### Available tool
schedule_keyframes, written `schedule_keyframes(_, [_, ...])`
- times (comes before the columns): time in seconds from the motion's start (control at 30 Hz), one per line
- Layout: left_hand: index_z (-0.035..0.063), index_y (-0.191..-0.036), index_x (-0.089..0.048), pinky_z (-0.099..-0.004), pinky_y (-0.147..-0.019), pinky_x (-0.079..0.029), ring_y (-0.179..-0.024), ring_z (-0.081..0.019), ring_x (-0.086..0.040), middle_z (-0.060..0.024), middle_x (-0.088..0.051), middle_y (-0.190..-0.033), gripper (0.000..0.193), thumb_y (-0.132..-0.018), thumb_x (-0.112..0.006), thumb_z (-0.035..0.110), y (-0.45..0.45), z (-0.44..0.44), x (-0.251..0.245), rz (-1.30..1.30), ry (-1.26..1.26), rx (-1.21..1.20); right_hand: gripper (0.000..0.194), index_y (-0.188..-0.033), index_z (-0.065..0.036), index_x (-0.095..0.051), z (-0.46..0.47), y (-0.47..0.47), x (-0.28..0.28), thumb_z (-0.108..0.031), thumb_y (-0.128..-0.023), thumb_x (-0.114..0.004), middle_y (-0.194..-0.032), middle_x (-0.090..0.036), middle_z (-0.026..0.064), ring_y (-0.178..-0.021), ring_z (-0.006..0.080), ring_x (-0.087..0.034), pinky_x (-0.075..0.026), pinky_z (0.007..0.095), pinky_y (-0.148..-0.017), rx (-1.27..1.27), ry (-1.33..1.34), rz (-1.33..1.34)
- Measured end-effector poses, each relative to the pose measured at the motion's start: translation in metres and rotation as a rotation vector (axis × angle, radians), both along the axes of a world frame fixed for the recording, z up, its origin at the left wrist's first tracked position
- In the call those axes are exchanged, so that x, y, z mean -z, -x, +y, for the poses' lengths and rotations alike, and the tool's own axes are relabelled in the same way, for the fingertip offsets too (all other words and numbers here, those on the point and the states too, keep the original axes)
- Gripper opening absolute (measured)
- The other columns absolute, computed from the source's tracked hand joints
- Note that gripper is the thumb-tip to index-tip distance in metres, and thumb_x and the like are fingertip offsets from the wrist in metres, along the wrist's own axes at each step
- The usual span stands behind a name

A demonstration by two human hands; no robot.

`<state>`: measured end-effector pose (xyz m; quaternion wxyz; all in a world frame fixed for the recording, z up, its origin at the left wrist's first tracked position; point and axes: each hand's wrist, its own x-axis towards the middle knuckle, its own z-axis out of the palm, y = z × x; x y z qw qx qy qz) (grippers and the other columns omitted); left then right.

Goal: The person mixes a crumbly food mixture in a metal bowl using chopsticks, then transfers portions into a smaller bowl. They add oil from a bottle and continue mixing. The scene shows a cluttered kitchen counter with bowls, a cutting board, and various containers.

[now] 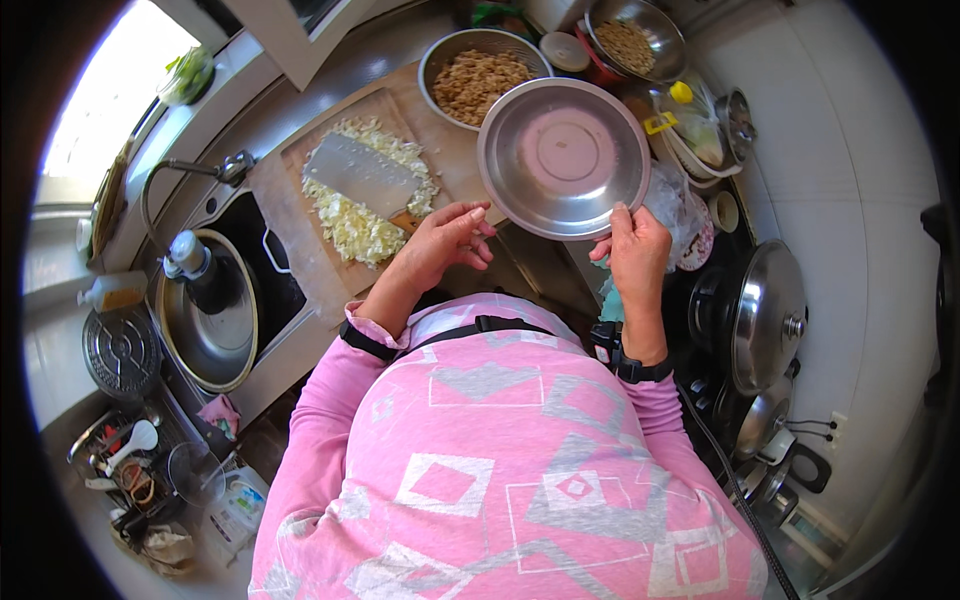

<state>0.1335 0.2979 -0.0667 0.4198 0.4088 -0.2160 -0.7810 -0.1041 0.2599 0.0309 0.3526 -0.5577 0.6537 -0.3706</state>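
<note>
My right hand [637, 240] grips the near rim of a shallow stainless steel basin [562, 142], thumb over the edge; nothing lies inside it. My left hand [454, 236] holds nothing, its fingers apart, just left of the basin. Behind that hand is the wooden handle [406, 220] of a cleaver. Its broad blade [364, 172] rests flat on a heap of chopped pale cabbage [360, 232]. The heap lies on a wooden cutting board [296, 161]. At the far edge stands a metal bowl of brown crumbly filling [480, 82], partly overlapped by the basin.
On the left, a sink holds a large metal basin [214, 345] under a curved faucet [161, 176]. A second bowl of brown bits [626, 45] stands at the back right. Lidded pots [772, 322] line the right wall. A utensil rack [135, 465] sits lower left.
</note>
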Motion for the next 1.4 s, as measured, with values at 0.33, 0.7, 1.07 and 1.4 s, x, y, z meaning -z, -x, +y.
schedule_keyframes(0.33, [0.0031, -0.135, -0.043, -0.0375, -0.065, -0.058, -0.078, -0.0255, -0.066, -0.0116, -0.059, -0.103, 0.054, -0.097, -0.052, 0.041, -0.056, 0.03, 0.021, 0.179, -0.047, -0.263, 0.026, -0.07, 0.004, -0.055, -0.007, -0.064, 0.019, -0.011, -0.092, -0.056, -0.049, -0.056, 0.0121, -0.039, 0.0199, -0.058, -0.044, 0.0323, -0.041, -0.264, 0.097, 0.117])
schedule_keyframes(0.7, [-0.0025, -0.131, -0.048, -0.0308, -0.062, -0.056, -0.071, -0.0207, -0.065, -0.0105, -0.064, -0.088, 0.047, -0.096, -0.057, 0.028, -0.068, 0.056, 0.026, 0.054, -0.131, -0.211, 0.011, -0.093, 0.0, -0.063, -0.023, -0.134, 0.0, -0.003, -0.082, -0.063, -0.06, -0.057, 0.0168, -0.056, 0.0352, -0.06, -0.046, 0.0426, -0.049, -0.524, 0.638, 0.43])
schedule_keyframes(1.07, [0.0005, -0.124, -0.054, -0.03, -0.06, -0.057, -0.067, -0.0206, -0.066, -0.011, -0.064, -0.086, 0.039, -0.096, -0.055, 0.028, -0.092, 0.095, 0.029, 0.078, -0.07, -0.377, 0.037, -0.115, 0.003, -0.062, -0.016, -0.249, -0.057, 0.001, -0.079, -0.066, -0.07, -0.063, 0.0157, -0.054, 0.0292, -0.062, -0.049, 0.0352, -0.051, -0.783, 1.133, 0.187])
schedule_keyframes(1.4, [-0.0045, -0.125, -0.051, -0.0316, -0.063, -0.057, -0.069, -0.0227, -0.067, -0.0151, -0.066, -0.089, 0.04, -0.096, -0.052, 0.022, -0.108, 0.144, 0.03, 0.091, -0.02, -0.642, 0.036, -0.115, 0.001, -0.065, 0.005, -0.341, -0.096, 0.002, -0.079, -0.068, -0.062, -0.061, 0.0113, -0.05, 0.0174, -0.062, -0.049, 0.0263, -0.051, -0.891, 1.252, -0.185])
